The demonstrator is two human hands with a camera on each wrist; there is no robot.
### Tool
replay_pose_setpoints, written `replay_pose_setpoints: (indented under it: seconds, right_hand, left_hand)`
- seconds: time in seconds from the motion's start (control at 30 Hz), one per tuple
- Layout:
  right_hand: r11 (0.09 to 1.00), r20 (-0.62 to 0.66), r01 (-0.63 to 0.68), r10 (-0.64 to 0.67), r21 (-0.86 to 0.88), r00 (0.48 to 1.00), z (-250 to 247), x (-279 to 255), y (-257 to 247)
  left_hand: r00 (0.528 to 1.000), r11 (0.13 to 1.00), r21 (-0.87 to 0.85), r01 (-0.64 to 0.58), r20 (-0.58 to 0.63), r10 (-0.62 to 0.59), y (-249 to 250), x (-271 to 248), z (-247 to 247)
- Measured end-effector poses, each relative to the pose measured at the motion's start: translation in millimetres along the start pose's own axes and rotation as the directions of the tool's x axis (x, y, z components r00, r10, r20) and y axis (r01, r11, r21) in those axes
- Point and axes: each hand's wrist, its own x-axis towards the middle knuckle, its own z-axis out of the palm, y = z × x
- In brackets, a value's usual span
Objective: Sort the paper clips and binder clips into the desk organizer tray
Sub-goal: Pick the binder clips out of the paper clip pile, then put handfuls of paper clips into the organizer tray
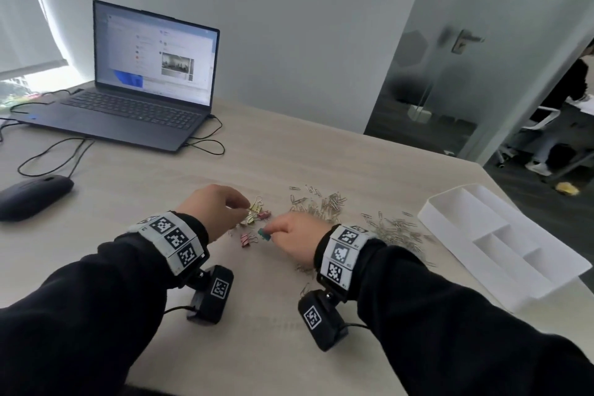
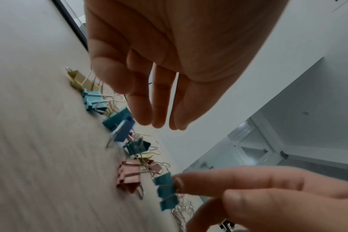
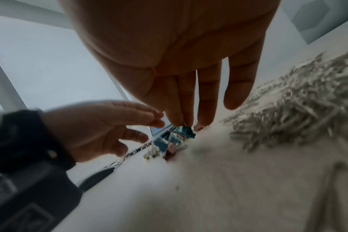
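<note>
Small coloured binder clips (image 1: 255,215) in yellow, blue, teal and pink (image 2: 129,177) lie in a loose cluster on the desk. My left hand (image 1: 246,209) hovers just over them, and its fingers (image 2: 159,109) hang fairly straight and hold nothing. My right hand (image 1: 270,231) pinches a teal binder clip (image 1: 264,234) at the near right edge of the cluster; the pinch (image 3: 181,124) also shows in the right wrist view. Silver paper clips (image 1: 321,204) spread in a wide heap to the right. The white organizer tray (image 1: 450,235) lies at the far right with its compartments bare.
An open laptop (image 1: 144,80) stands at the back left with its cables trailing over the desk. A dark mouse (image 1: 32,196) lies at the left edge. The desk's right corner ends beside the tray, and beyond it are a glass door and a seated person.
</note>
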Motion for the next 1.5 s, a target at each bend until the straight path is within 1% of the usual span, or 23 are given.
replay_pose_setpoints:
  seconds: [0.1, 0.17, 0.27, 0.37, 0.43, 0.5, 0.57, 0.6, 0.67, 0.8, 0.83, 0.87, 0.93, 1.0, 1.07, 1.13, 1.2, 1.23, 1.37, 1.5]
  right_hand:
    - [1.000, 0.030, -0.002, 0.003, -0.025, 1.000, 11.0, 3.5, 0.3]
    - [1.000, 0.002, 0.001, -0.001, 0.028, 1.000, 11.7, -2.4, 4.4]
    - [0.978, -0.099, 0.009, 0.013, 0.211, 0.995, 5.9, -24.9, 20.6]
    - [0.908, -0.235, -0.031, 0.141, 0.418, 0.962, -0.2, -54.3, 53.7]
    - [0.854, -0.315, -0.077, 0.272, 0.515, 0.909, -4.7, -72.4, 81.5]
    - [0.803, -0.375, -0.133, 0.409, 0.581, 0.832, -6.3, -89.5, 111.1]
    - [0.760, -0.423, -0.161, 0.509, 0.630, 0.750, -4.7, -105.3, 138.0]
    - [0.749, -0.441, -0.167, 0.537, 0.641, 0.719, -3.7, -113.7, 148.5]
    - [0.730, -0.453, -0.188, 0.581, 0.656, 0.676, -0.2, -127.5, 167.2]
    - [0.691, -0.491, -0.197, 0.657, 0.696, 0.571, 0.7, -145.0, 193.7]
    - [0.679, -0.485, -0.206, 0.672, 0.705, 0.560, 0.6, -147.2, 198.9]
    - [0.668, -0.460, -0.231, 0.683, 0.707, 0.567, 1.6, -147.7, 203.8]
    - [0.658, -0.376, -0.321, 0.690, 0.681, 0.619, 5.9, -145.3, 211.4]
    - [0.685, -0.319, -0.424, 0.683, 0.593, 0.657, 8.4, -139.9, 215.2]
    - [0.718, -0.302, -0.447, 0.656, 0.534, 0.692, 4.9, -133.6, 213.0]
    - [0.761, -0.265, -0.447, 0.605, 0.470, 0.751, -2.6, -127.7, 206.6]
    - [0.804, -0.207, -0.462, 0.559, 0.375, 0.803, -8.9, -118.8, 199.5]
    - [0.819, -0.181, -0.469, 0.543, 0.332, 0.820, -11.0, -113.3, 196.2]
    - [0.861, -0.118, -0.468, 0.495, 0.200, 0.861, -18.2, -93.1, 183.5]
    - [0.875, -0.116, -0.457, 0.476, 0.157, 0.872, -20.4, -82.0, 179.6]
  left_hand:
    - [1.000, 1.000, -0.028, -0.010, 0.010, 0.010, 4.1, -10.1, -1.5]
    - [0.999, 0.997, -0.074, 0.006, 0.032, -0.004, 8.0, -16.4, 1.8]
    - [0.998, 0.988, -0.154, 0.005, 0.066, 0.005, 20.0, -25.6, 14.1]
    - [0.992, 0.974, -0.225, -0.001, 0.123, 0.029, 31.5, -30.6, 33.5]
    - [0.987, 0.973, -0.230, -0.023, 0.152, 0.059, 40.0, -31.5, 48.5]
    - [0.982, 0.982, -0.172, -0.082, 0.152, 0.108, 49.4, -31.1, 63.6]
    - [0.975, 0.983, -0.124, -0.138, 0.156, 0.157, 57.3, -28.8, 76.1]
    - [0.971, 0.981, -0.108, -0.159, 0.161, 0.175, 60.3, -27.2, 80.4]
    - [0.969, 0.982, -0.075, -0.175, 0.162, 0.185, 66.7, -23.8, 86.7]
    - [0.978, 0.987, -0.044, -0.153, 0.133, 0.158, 81.4, -22.6, 97.2]
    - [0.980, 0.987, -0.045, -0.151, 0.127, 0.156, 84.6, -23.0, 99.8]
    - [0.980, 0.987, -0.060, -0.148, 0.123, 0.154, 86.2, -21.8, 102.6]
    - [0.978, 0.986, -0.060, -0.153, 0.133, 0.160, 86.2, -17.1, 107.2]
    - [0.971, 0.982, 0.069, -0.174, 0.179, 0.159, 87.0, -12.0, 111.3]
    - [0.960, 0.952, 0.249, -0.180, 0.254, 0.116, 89.8, -7.5, 116.6]
    - [0.952, 0.909, 0.378, -0.174, 0.301, 0.057, 93.1, -1.6, 122.5]
    - [0.944, 0.887, 0.423, -0.183, 0.328, 0.039, 98.9, 3.5, 126.9]
    - [0.939, 0.880, 0.432, -0.196, 0.342, 0.041, 103.6, 4.9, 128.8]
    - [0.923, 0.842, 0.474, -0.257, 0.378, 0.070, 125.7, 5.4, 135.6]
    - [0.913, 0.840, 0.463, -0.283, 0.397, 0.089, 137.0, 11.2, 140.1]
